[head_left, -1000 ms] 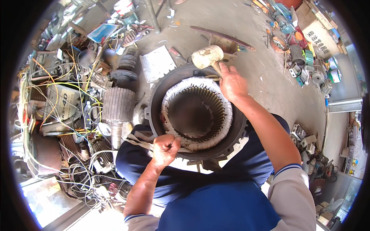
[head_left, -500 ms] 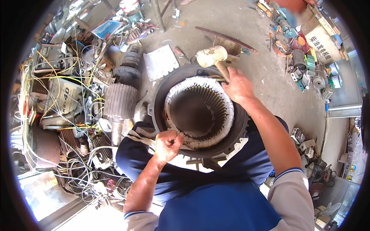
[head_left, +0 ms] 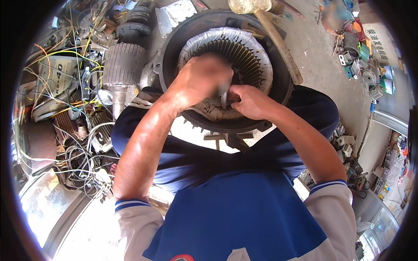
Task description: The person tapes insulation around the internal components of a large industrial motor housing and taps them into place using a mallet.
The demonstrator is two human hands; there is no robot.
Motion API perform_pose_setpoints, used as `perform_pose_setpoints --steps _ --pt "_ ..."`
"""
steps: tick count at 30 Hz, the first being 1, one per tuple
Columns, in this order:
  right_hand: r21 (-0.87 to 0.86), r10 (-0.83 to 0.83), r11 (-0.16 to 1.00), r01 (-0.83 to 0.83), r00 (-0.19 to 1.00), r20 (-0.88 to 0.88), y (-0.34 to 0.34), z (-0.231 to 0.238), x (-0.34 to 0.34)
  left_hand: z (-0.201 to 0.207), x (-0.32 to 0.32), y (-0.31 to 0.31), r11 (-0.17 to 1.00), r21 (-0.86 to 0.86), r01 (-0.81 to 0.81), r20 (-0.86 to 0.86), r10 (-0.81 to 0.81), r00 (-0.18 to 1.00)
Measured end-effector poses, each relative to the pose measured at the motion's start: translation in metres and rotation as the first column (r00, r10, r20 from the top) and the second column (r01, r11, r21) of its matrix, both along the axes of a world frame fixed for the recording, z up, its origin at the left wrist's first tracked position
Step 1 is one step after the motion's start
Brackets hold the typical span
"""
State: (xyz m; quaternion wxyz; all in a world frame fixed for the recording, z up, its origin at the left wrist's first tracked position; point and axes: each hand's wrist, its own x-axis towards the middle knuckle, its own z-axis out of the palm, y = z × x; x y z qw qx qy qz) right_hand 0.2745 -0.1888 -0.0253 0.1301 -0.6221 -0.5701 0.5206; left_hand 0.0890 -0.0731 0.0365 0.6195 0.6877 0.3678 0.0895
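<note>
Both hands now meet on stator winding [head_left: 217, 106], right hand [head_left: 248, 101] fingers pinching it, left hand [head_left: 200, 80] blurred, grip unclear, mallet [head_left: 270, 26] set down behind

Bright daylight floods the scene, blowing out to white glare at the lower left and between the knees at centre. The left hand [head_left: 198, 80] is motion-blurred; fisheye distortion bends the edges inside a black rim.

black stator housing [head_left: 174, 56], white windings [head_left: 209, 37], blue shirt [head_left: 244, 213]
</note>
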Motion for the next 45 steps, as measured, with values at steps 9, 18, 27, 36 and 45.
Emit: perform_pose_setpoints --steps 9,18,27,36,45 --pt "-0.067 0.067 0.995 -0.069 0.997 -0.027 0.018 -0.010 -0.004 0.013 0.013 0.014 0.988 0.120 0.095 -0.093 -0.084 0.992" --pt "-0.111 0.098 0.990 -0.091 0.993 0.061 0.026 0.002 -0.015 0.018 -0.002 0.025 0.973 0.202 0.114 -0.042 -0.108 0.993" --pt "-0.071 0.083 0.995 -0.074 0.988 0.127 0.008 -0.035 -0.013 0.058 -0.014 -0.027 0.863 0.402 0.306 0.010 -0.339 0.941" --pt "-0.091 -0.020 0.995 0.030 0.993 0.114 0.001 -0.024 -0.019 0.111 -0.049 -0.051 0.367 0.025 0.930 -0.114 -0.923 0.367" --pt "0.132 0.093 0.983 -0.127 0.967 0.239 -0.017 -0.002 -0.034 -0.069 0.052 0.044 0.486 -0.236 0.842 -0.607 -0.750 0.262"
